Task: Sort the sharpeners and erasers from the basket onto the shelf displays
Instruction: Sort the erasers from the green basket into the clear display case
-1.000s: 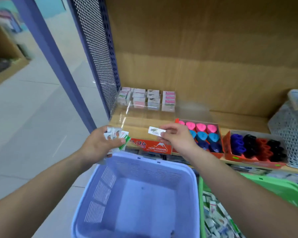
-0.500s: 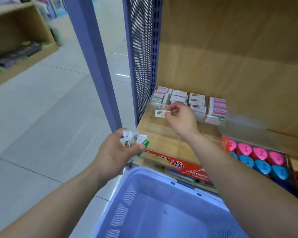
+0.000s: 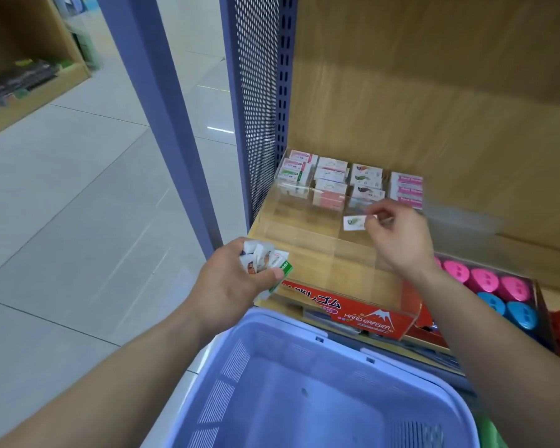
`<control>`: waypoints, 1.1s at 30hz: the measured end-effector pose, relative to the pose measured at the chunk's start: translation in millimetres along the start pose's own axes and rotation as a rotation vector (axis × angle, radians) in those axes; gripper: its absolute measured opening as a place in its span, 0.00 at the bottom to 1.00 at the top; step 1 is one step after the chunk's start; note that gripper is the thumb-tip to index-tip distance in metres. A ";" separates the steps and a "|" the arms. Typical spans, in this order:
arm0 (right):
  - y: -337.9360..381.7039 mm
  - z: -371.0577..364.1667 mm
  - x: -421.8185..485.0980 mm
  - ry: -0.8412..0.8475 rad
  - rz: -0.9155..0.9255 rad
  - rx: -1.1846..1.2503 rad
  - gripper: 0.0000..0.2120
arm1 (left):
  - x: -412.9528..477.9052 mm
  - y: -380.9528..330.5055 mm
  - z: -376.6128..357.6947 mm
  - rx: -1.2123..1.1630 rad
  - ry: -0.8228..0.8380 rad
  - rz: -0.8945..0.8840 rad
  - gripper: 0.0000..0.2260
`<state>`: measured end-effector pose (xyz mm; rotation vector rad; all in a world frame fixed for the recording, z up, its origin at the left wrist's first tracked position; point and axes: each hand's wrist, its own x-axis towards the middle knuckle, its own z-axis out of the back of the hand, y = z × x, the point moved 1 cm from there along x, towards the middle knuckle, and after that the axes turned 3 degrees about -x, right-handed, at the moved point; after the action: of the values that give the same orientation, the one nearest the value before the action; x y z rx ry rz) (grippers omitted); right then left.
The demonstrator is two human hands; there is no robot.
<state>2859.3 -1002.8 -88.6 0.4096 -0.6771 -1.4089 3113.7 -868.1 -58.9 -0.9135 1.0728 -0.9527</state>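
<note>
Right hand point(image 3: 398, 240) pinches eraser point(image 3: 354, 222) over clear tray's point(image 3: 304, 250) bare front; left hand point(image 3: 236, 282) grips eraser bunch point(image 3: 262, 260) at shelf edge point(image 3: 333, 324).

View: a single wide-angle camera worn on the person's head.
Facing: forward and down at the shelf unit point(image 3: 434, 108), turned a little left, so the floor point(image 3: 78, 221) fills the left half.
Nearness: arm's reach; the left hand point(image 3: 236, 279) and right hand point(image 3: 398, 240) sit mid-frame, and print on the red box point(image 3: 362, 315) is readable.
Foreground: the lilac basket point(image 3: 236, 367) lies right below the lens, cut by the bottom edge.
Distortion: the purple post point(image 3: 162, 124) leans.
</note>
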 end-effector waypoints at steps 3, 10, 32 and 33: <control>-12.5 2.2 1.0 0.195 0.004 -0.133 0.06 | 0.3 -0.5 -4.0 -0.030 0.016 0.016 0.11; -3.1 -0.6 15.5 0.551 0.036 -0.370 0.12 | 1.6 -8.7 -19.1 -0.058 0.046 0.029 0.12; 46.7 60.7 -80.3 0.428 -0.084 0.646 0.07 | -16.1 -46.1 -68.1 -0.197 0.213 0.056 0.09; 46.9 61.6 -81.6 0.436 -0.075 0.650 0.07 | -16.1 -47.5 -69.2 -0.203 0.205 0.060 0.08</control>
<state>2853.1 -908.3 -28.0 1.2247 -0.7489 -1.0856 3035.6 -877.4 -25.6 -0.9575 1.3836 -0.9125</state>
